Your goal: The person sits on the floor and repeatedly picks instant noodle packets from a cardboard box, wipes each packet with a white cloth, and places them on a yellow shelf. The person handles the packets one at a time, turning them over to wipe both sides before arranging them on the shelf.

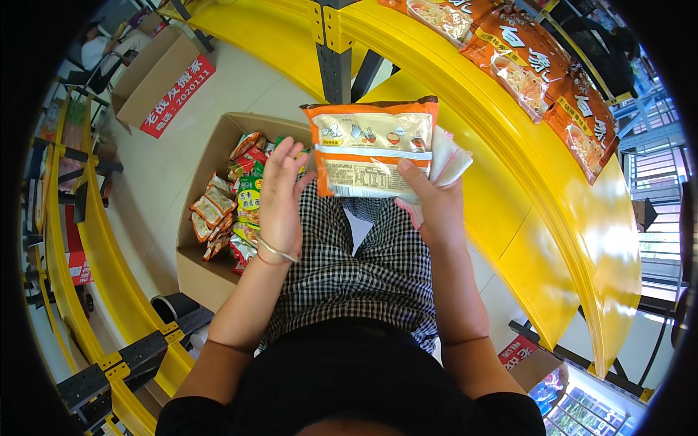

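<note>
My right hand (439, 204) grips an orange-and-cream packet of instant noodles (376, 150), its printed back facing up and my thumb across its lower right corner. A white cloth with a pink edge (451, 155) is bunched in the same hand, partly hidden behind the packet. My left hand (283, 196) is raised beside the packet's left end, fingers apart and holding nothing; whether its fingertips touch the packet is unclear. Below it stands an open cardboard box (188, 256) with several noodle packets in it, among them orange-and-white packets (214, 210) and a green packet (250, 191).
Several orange noodle packets (526, 62) lie in a row on the yellow metal shelf (594, 234) at right. A dark upright post (334, 71) stands ahead. At left are another cardboard box (152, 71) and yellow shelving (95, 218). A person (98, 52) sits at far left.
</note>
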{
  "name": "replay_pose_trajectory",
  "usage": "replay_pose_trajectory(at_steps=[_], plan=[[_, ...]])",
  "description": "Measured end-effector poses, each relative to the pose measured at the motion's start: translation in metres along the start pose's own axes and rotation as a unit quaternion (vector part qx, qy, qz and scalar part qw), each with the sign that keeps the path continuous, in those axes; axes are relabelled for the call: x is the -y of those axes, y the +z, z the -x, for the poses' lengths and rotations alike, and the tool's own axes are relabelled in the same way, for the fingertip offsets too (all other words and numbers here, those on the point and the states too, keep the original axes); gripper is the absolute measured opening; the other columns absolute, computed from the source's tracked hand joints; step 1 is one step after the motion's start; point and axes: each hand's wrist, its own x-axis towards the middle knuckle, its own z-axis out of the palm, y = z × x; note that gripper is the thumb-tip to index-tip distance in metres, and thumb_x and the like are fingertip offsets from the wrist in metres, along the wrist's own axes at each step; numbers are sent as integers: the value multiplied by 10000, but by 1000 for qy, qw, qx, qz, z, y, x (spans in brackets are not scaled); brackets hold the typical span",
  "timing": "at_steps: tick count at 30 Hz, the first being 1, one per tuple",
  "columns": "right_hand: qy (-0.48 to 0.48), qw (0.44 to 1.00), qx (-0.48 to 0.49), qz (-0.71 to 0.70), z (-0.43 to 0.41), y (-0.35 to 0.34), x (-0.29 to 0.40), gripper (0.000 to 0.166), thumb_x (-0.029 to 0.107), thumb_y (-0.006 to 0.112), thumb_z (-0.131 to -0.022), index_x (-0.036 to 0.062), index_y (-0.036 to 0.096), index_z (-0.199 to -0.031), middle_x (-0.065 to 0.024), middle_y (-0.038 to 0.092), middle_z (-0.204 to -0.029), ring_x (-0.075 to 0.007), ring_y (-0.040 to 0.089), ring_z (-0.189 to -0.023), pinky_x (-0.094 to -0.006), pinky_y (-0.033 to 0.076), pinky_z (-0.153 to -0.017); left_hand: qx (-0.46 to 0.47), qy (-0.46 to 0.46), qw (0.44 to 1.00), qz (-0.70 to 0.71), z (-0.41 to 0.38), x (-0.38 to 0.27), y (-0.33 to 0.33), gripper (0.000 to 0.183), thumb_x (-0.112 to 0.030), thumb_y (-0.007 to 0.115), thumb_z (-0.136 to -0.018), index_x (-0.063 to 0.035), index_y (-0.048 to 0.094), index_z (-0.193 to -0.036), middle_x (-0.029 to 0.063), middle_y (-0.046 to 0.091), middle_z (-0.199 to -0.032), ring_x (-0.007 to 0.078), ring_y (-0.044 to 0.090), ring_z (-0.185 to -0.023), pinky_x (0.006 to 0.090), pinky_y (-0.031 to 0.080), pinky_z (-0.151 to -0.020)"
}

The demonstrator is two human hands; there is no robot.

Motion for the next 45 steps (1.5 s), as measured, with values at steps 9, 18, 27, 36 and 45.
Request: replay_pose_trajectory(at_steps=[9, 18, 27, 36, 45], plan=[[-345, 841, 99, 404, 30, 38, -33, 443, 90, 649, -713, 22, 540, -1138, -125, 570, -1141, -310, 546, -1019, -371, 452, -875, 61, 1, 990, 129, 19, -2, 30, 554, -272, 472, -940, -44, 233, -1385, 92, 434, -1291, 175, 448, -1164, 303, 367, -980], [-384, 781, 84, 485, -5, 30, -2, 494, 93, 643, -740, 2, 481, -1198, -166, 522, -1204, -342, 520, -1076, -432, 402, -913, 121, -146, 954, 233, 9, 0, 5, 439, -343, 325, -980, -30, 406, -1277, 101, 518, -1231, 186, 534, -1101, 328, 435, -938], [-434, 671, 161, 579, 21, 56, -39, 569, 216, 593, -711, 24, 492, -1237, -98, 427, -1347, -268, 369, -1269, -454, 225, -1062, 228, -167, 867, 409, -2, 9, -20, 459, -421, 312, -966, -94, 460, -1252, 81, 538, -1213, 206, 515, -1119, 340, 408, -965], [-411, 682, 166, 581, 16, 43, -25, 646, 275, 664, -676, 49, 489, -1255, -75, 435, -1351, -232, 368, -1279, -435, 214, -1077, 146, -171, 928, 298, 5, 0, -9, 489, -406, 268, -978, -69, 395, -1308, 84, 491, -1275, 203, 480, -1170, 363, 379, -996], [-392, 701, 111, 586, -22, 41, -6, 677, 167, 642, -721, 26, 379, -1329, -133, 347, -1401, -316, 301, -1309, -463, 212, -1077, 151, -138, 948, 244, 12, 0, -7, 543, -438, 278, -967, -56, 337, -1348, 89, 444, -1333, 218, 457, -1201, 377, 372, -1006]])
